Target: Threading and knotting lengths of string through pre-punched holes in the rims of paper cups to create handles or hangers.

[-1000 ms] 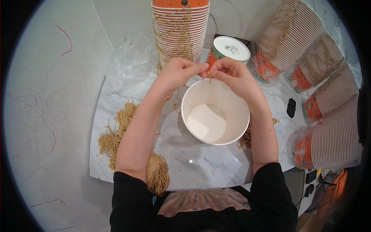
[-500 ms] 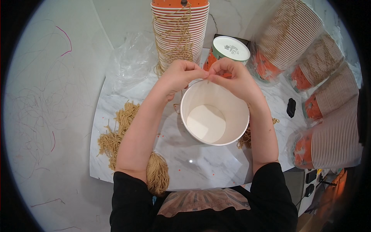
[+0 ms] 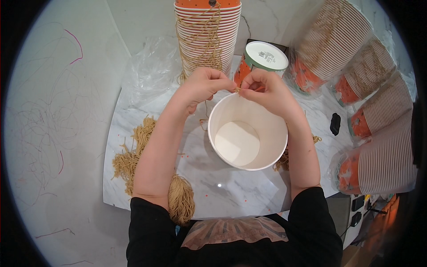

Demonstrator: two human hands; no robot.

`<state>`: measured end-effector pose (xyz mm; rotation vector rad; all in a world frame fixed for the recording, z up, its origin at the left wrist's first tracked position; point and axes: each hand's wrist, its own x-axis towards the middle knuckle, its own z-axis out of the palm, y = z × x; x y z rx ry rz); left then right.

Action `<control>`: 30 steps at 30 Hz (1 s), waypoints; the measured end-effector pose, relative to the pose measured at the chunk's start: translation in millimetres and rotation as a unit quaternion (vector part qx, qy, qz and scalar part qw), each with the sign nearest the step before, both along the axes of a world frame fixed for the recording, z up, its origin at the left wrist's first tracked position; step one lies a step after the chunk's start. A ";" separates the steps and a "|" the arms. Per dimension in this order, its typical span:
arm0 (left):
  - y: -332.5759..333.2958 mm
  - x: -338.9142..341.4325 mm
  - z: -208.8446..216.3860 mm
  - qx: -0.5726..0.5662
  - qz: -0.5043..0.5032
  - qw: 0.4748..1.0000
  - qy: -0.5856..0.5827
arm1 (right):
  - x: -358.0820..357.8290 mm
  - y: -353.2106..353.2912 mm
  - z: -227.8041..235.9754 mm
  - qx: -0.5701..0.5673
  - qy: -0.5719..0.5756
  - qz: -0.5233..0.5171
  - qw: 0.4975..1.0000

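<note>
A white paper bucket (image 3: 272,127) stands open-side up at the middle of the table, its inside bare. Over its far rim my left hand (image 3: 207,86) and my right hand (image 3: 269,91) meet, both in a fingertip pinch. Between the fingertips shows a short bit of tan cord (image 3: 238,89); whether it is knotted or threaded through the rim is too small to tell. More thin cord (image 3: 203,123) trails down the bucket's left side. Beside my left forearm lie a tied bundle of tan cords (image 3: 181,200) and a loose heap of cut cords (image 3: 126,164).
A tall stack of nested buckets (image 3: 231,38) draped with cord rises at the back. Next to it are a crumpled clear bag (image 3: 153,69) and a lidded orange-green bucket (image 3: 267,55). Bagged bucket stacks (image 3: 387,151) line the right, near a small black object (image 3: 335,124).
My fingertips have drawn slightly apart, with a bit of cord now visible between them. The bucket has shifted a little toward me.
</note>
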<state>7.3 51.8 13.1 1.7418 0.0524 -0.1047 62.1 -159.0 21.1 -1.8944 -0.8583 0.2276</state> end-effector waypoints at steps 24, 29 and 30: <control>-4.9 -4.4 1.6 -0.006 -0.034 0.999 -0.015 | 3.2 -3.8 2.0 0.002 0.082 0.041 0.996; -1.9 -0.1 -8.3 0.003 -0.069 0.997 -0.037 | 2.6 -3.4 3.6 -0.010 0.079 0.037 0.996; -1.9 -1.4 -3.7 0.016 -0.068 0.997 -0.027 | 3.0 -4.1 3.5 -0.009 0.083 0.044 0.996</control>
